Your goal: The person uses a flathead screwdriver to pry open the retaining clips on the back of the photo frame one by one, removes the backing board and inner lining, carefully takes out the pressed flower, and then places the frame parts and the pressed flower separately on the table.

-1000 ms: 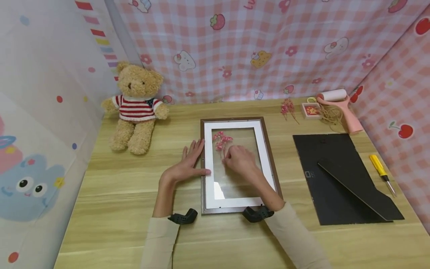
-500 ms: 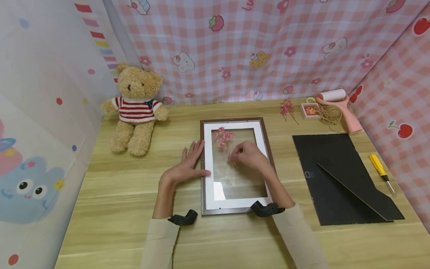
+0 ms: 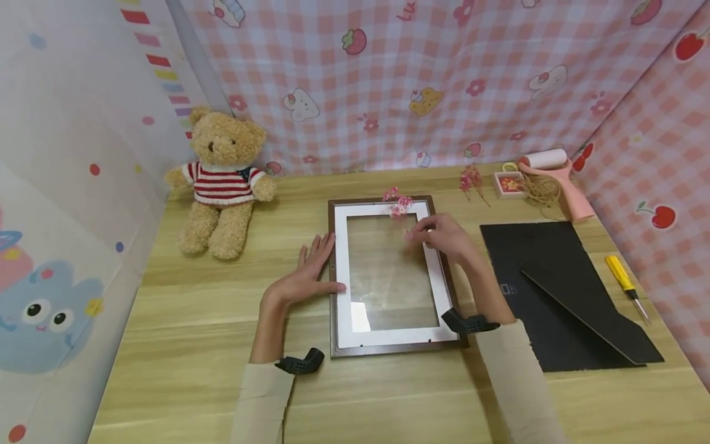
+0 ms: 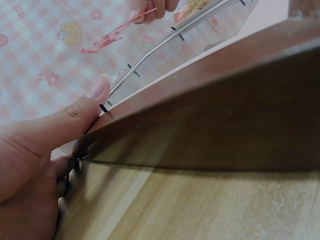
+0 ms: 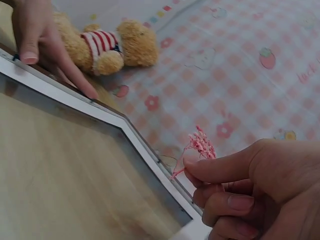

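A brown picture frame (image 3: 388, 352) with a white mat (image 3: 383, 336) and a clear pane lies on the table. My left hand (image 3: 302, 277) rests along its left side, fingers spread and straight, thumb over the edge. In the left wrist view the thumb (image 4: 75, 115) touches the rim beside small black tabs. Between thumb and fingers, my right hand (image 3: 446, 237) pinches the thin stem of a pink dried flower sprig (image 3: 396, 203) above the pane's upper right. The blossoms point away from me, past the frame's far edge in the head view.
Another pink sprig (image 3: 471, 179) lies at the back, near a small box (image 3: 509, 185), twine (image 3: 543, 191) and a pink lint roller (image 3: 577, 197). At right are a black backing board (image 3: 532, 327) with its stand and a yellow screwdriver (image 3: 621, 274). A teddy bear (image 3: 227, 185) sits back left.
My right hand has moved right and away from me, carrying the flower sprig from the pane's upper left to the frame's upper right. The left hand stays on the frame.
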`<state>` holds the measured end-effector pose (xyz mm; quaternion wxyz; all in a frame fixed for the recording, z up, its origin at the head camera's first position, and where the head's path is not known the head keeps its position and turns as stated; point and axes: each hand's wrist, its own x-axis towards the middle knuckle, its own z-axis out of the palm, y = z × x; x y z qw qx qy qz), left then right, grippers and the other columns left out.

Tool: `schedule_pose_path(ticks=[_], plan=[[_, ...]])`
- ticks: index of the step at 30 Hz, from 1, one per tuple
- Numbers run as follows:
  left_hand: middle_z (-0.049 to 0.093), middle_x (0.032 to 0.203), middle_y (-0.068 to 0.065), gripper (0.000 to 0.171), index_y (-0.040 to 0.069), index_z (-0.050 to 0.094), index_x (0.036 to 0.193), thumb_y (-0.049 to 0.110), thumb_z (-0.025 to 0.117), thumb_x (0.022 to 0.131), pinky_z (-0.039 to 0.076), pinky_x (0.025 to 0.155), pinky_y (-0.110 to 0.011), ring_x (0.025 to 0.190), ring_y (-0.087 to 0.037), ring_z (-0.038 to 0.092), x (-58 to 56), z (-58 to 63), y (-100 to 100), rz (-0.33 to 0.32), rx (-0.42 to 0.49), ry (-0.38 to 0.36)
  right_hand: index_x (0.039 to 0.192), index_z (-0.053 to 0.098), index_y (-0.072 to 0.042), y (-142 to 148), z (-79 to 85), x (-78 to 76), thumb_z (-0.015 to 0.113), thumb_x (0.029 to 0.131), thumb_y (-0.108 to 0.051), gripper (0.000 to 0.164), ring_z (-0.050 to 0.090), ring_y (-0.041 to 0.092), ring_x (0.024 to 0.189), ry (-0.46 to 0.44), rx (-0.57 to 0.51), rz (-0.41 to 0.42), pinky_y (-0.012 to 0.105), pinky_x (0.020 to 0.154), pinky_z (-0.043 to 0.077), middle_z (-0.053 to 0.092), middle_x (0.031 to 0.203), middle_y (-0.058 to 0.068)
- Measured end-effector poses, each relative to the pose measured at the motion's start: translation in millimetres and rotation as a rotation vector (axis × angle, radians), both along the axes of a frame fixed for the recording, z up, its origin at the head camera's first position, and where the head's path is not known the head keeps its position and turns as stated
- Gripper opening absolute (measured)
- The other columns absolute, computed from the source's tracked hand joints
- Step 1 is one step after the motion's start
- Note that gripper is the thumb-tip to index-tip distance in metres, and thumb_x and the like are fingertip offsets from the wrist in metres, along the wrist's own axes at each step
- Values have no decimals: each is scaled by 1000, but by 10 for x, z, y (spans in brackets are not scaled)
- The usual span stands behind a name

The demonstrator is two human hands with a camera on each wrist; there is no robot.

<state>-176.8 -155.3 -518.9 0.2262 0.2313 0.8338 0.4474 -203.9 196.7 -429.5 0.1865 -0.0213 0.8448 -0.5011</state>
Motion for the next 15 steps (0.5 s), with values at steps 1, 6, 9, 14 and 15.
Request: schedule_pose_path(ticks=[1, 6, 9, 14, 15], plan=[[-13, 185, 0, 135, 23, -6, 178, 80, 75, 86, -26, 133, -49, 168, -22, -27, 1, -6, -7, 2, 1, -1, 111, 75, 10, 45, 10, -19, 68, 107, -9, 21, 49, 13, 80, -13, -9, -6, 26, 68, 43, 69, 100, 6], [-12, 185, 1, 134, 24, -7, 178, 79, 76, 87, -26, 133, -48, 168, -21, -26, 3, -11, -16, 0, 10, -2, 114, 73, 10, 280, 16, -138, 69, 109, -14, 25, 38, 10, 65, -64, -62, -28, 30, 66, 36, 55, 74, -6], [-12, 186, -1, 135, 24, -6, 178, 81, 75, 87, -26, 133, -49, 168, -22, -26, 7, -2, -14, -2, 12, 2, 113, 72, 7, 447, -33, -249, 71, 109, -17, 24, 33, 9, 60, -76, -70, -29, 31, 64, 33, 44, 65, -8], [-13, 185, 1, 135, 25, -7, 178, 80, 76, 86, -27, 132, -47, 168, -20, -26, 14, 4, -12, 5, 15, -7, 113, 74, 4, 745, -98, -417, 67, 111, -17, 23, 31, 8, 56, -74, -80, -40, 31, 61, 31, 40, 61, -9], [-13, 185, 1, 135, 25, -6, 178, 79, 76, 86, -27, 132, -47, 168, -20, -26, 15, 5, -13, 5, 16, -8, 112, 75, 3, 797, -103, -443, 67, 111, -18, 22, 30, 7, 55, -73, -79, -48, 30, 61, 30, 38, 60, -9]])
